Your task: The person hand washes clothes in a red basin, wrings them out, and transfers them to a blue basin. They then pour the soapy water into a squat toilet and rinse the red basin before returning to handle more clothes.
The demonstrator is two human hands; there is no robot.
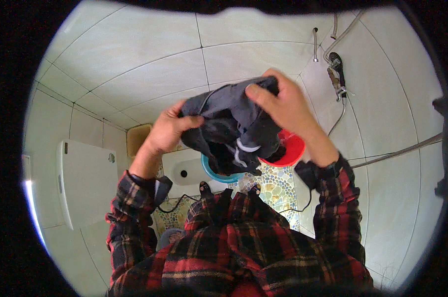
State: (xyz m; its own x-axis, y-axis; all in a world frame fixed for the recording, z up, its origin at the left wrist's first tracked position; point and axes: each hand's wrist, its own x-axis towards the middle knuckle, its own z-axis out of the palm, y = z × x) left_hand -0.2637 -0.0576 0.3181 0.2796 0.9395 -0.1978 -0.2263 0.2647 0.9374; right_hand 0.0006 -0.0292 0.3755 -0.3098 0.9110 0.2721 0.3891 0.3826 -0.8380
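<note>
A dark grey cloth garment (229, 101) hangs bunched and folded between my two hands, held up in front of me. White trim or cord shows on its lower part. My left hand (167, 128) grips its left edge, the thumb lying over the cloth. At the upper right edge, my right hand (288, 104) pinches the cloth between thumb and fingers. Under the garment, partly covered by it, stand a teal basin (219, 175) and, to the right, a red basin or bucket (294, 151). What either vessel holds is mostly hidden.
A white squat toilet (192, 168) lies in the floor left of the teal basin, with a tan bin (137, 137) beyond it. The white cistern (88, 178) is on the left wall. At right are a shower fitting (336, 74) and a metal hose (407, 149).
</note>
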